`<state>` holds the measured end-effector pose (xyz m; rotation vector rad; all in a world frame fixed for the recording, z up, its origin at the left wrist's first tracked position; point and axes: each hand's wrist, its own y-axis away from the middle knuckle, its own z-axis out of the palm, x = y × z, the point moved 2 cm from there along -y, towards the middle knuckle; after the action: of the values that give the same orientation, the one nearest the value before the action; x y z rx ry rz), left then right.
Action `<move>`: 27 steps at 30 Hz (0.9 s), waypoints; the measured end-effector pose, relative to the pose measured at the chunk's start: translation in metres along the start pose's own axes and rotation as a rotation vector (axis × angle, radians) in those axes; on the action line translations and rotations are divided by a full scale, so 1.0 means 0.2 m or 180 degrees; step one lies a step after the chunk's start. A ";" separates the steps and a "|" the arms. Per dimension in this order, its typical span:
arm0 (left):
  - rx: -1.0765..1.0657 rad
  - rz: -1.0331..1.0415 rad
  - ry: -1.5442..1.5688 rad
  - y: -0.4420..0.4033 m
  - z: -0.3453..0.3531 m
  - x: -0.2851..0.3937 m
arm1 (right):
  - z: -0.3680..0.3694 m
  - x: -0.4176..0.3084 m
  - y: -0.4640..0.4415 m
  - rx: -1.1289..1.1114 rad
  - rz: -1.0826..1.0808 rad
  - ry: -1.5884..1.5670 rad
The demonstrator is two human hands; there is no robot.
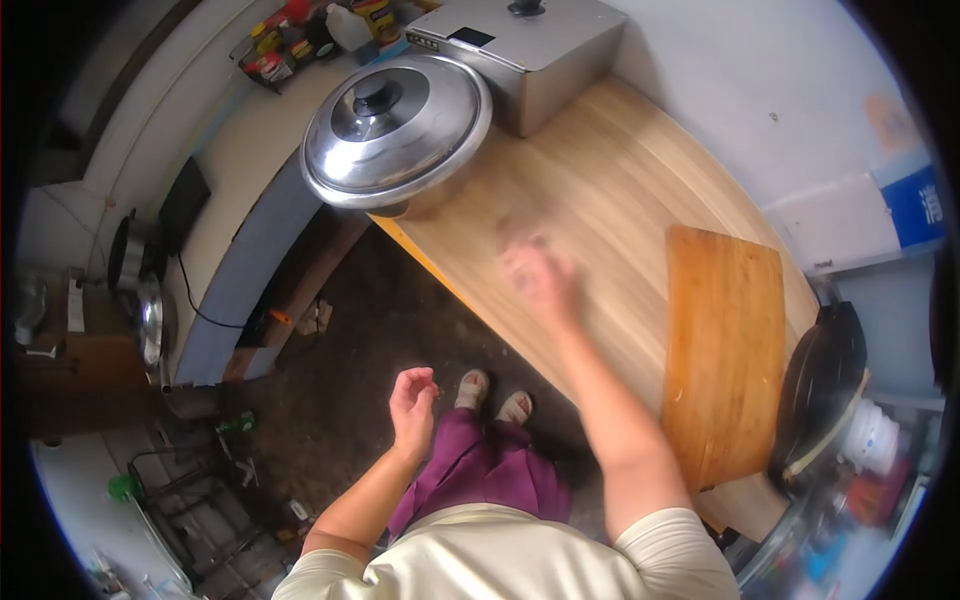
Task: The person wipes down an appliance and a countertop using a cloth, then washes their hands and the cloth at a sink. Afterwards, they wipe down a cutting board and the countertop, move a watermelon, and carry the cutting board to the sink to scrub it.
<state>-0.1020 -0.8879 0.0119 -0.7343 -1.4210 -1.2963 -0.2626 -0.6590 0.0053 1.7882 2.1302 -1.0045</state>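
My right hand (540,275) is over the wood-grain tabletop (590,165), with the arm stretched forward. Motion smears its fingers, and a brownish blur shows just beyond them; I cannot make out whether it is a held thing. Nearer my body, my left hand (412,400) hangs in the air above the floor, left of my feet. Its fingers are curled in towards the thumb, and what they hold, if anything, is too small to name. A large round steel lid (430,150) with a black knob sits at the tabletop's far left corner.
To the right lies a wooden board (725,350), beside a round black pan (820,375). A steel box-shaped appliance (560,60) stands at the back by the wall. Condiment bottles (285,50) crowd the far left counter. A metal rack (190,490) stands low at left.
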 end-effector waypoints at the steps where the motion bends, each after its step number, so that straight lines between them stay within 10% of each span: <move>1: -0.0021 -0.0145 0.0089 -0.01 0.01 0.00 | 0.08 -0.10 0.09 -0.0134 0.0037 -0.0632; 9: -0.0317 -0.1206 0.0252 -0.08 0.03 0.14 | 0.02 -0.64 0.51 0.0081 0.0602 -0.1722; 14: -0.1950 -0.1375 0.0451 -0.03 0.21 0.24 | -0.21 -0.61 0.54 0.0597 0.0687 -0.1473; 22: -0.2421 -0.1157 -0.0037 -0.03 0.42 0.27 | -0.23 0.59 0.68 0.1648 0.2152 -0.1225; 27: -0.2228 -0.0858 -0.0299 -0.01 0.59 0.22 | -0.30 -0.01 0.77 0.0289 0.1355 -0.0185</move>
<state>-0.1492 -0.7839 0.0659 -1.0933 -1.1531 -2.0346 -0.1031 -0.6176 -0.0073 2.1018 1.5902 -1.0325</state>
